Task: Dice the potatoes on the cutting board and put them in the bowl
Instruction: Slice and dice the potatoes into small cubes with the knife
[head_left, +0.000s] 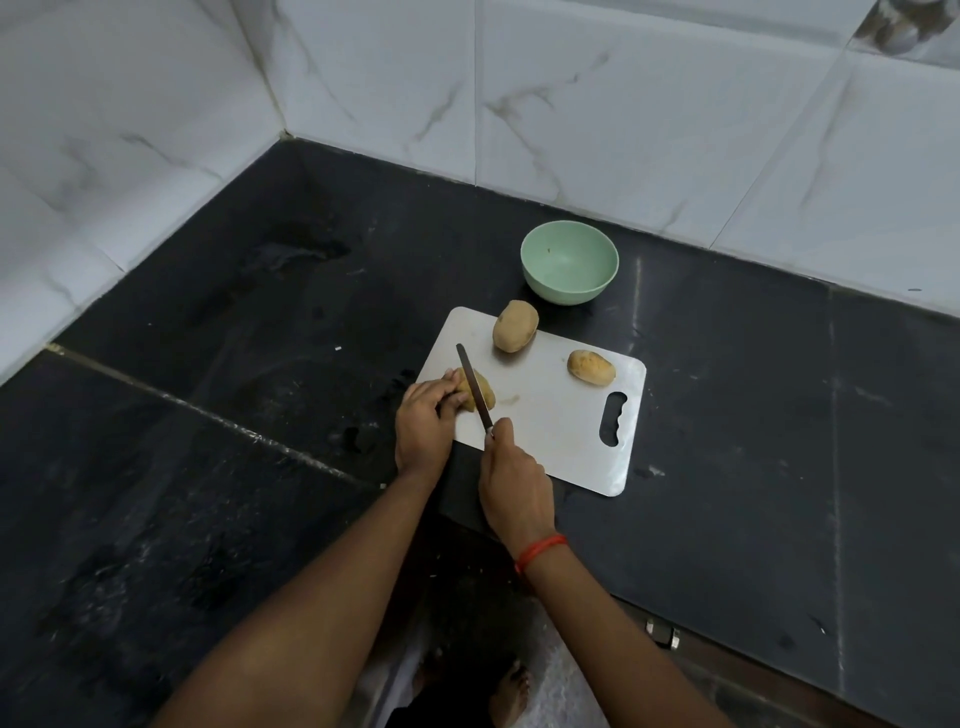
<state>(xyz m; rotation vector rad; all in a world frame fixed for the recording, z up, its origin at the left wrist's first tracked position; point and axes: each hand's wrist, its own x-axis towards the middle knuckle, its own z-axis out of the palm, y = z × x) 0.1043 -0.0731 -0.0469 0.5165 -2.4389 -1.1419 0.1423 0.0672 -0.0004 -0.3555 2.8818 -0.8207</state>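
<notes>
I see the board lying askew close to the tabletop's front edge. I cannot tell whether its near left corner overhangs that edge. It is a thin, pale, smooth slab with rounded corners and a wavy handle slot at its right end.

My left hand sits at the board's left edge, fingers curled over the near potato and holding it down. The right hand has its fingers wrapped round the knife handle. The narrow dark blade lies lengthwise across that potato, tip pointing to the back edge.

The big potato, matte tan and oval, rests at the board's far edge. The small potato lies toward the right end, apart from both others. The middle of the board between them is bare.

The bowl, round, smooth and pale green, stands just beyond the board toward the back edge, near the wall of glossy veined white tiles. The tabletop is dark scuffed stone with a seam running left. It is open to the left and right of the board.
</notes>
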